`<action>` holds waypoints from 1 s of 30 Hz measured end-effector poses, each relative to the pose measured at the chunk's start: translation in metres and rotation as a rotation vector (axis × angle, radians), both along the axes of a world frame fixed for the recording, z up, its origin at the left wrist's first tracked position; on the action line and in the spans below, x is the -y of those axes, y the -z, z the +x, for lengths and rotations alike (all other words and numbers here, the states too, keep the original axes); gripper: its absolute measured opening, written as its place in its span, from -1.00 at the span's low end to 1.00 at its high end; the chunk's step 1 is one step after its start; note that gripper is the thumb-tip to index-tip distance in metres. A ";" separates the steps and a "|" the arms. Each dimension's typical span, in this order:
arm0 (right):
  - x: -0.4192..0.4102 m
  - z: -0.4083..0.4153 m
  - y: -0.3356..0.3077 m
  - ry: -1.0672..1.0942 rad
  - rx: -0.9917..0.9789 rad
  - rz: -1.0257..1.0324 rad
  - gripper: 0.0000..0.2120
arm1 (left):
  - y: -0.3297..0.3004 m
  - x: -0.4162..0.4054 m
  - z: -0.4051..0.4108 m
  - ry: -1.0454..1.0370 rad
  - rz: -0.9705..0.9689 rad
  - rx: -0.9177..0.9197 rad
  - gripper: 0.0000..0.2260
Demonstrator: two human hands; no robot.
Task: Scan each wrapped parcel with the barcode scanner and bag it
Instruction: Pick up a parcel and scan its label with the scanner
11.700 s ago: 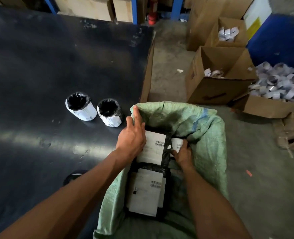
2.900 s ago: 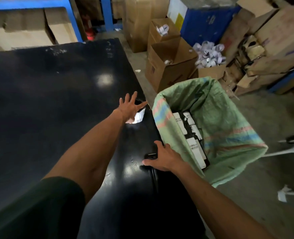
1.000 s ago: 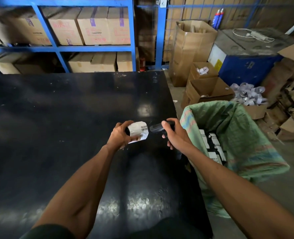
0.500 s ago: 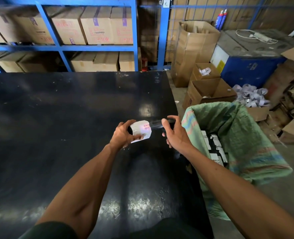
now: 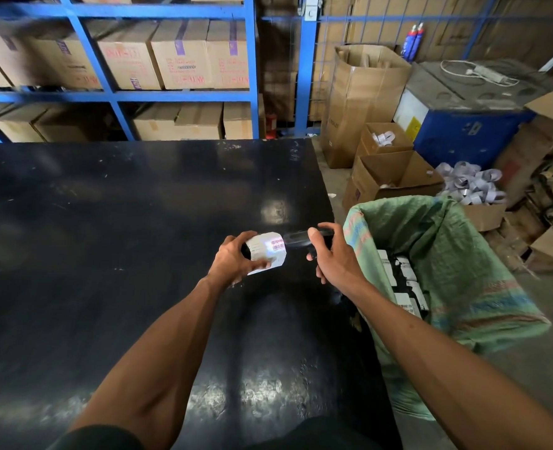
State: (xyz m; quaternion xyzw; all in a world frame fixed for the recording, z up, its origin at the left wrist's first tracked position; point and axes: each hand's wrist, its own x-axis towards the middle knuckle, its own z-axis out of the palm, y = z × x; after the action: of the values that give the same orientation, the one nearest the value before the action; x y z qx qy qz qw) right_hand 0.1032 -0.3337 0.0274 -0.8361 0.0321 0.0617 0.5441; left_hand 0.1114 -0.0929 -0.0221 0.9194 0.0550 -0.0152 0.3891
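Note:
My left hand (image 5: 234, 259) grips a small black parcel with a white label (image 5: 266, 251) above the black table (image 5: 106, 254). Red scanner light falls on the label's barcode. My right hand (image 5: 332, 254) holds the black barcode scanner (image 5: 296, 238), its nose a short gap from the label and aimed at it. To the right of the table stands an open green woven sack (image 5: 457, 254). Several black parcels with white labels (image 5: 405, 287) lie inside the sack.
Blue shelving (image 5: 252, 60) with cardboard boxes runs along the far wall. Open cartons (image 5: 395, 177) and a heap of label rolls (image 5: 470, 186) stand on the floor beyond the sack. A blue cabinet (image 5: 463, 131) sits at the back right.
The parcel and scanner stay together over the table's right side. The red scan light on the barcode is now brighter. Earlier, my left hand reached for this parcel and my right hand took the scanner.

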 end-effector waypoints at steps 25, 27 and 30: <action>0.041 -0.053 0.087 -0.033 -0.295 -0.670 -0.40 | 0.013 0.012 -0.015 0.002 0.004 -0.040 -0.29; 0.042 -0.057 0.093 -0.002 -0.288 -0.663 -0.39 | 0.013 0.016 -0.016 0.013 0.004 -0.051 -0.29; 0.044 -0.062 0.098 -0.007 -0.284 -0.647 -0.38 | 0.017 0.021 -0.020 0.020 0.002 -0.071 -0.29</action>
State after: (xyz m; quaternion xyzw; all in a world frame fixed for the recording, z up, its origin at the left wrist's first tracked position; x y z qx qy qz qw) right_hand 0.0415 -0.3774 -0.0711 -0.9484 0.1224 0.1656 0.2410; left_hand 0.0918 -0.1143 -0.0391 0.9192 0.0596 -0.0516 0.3857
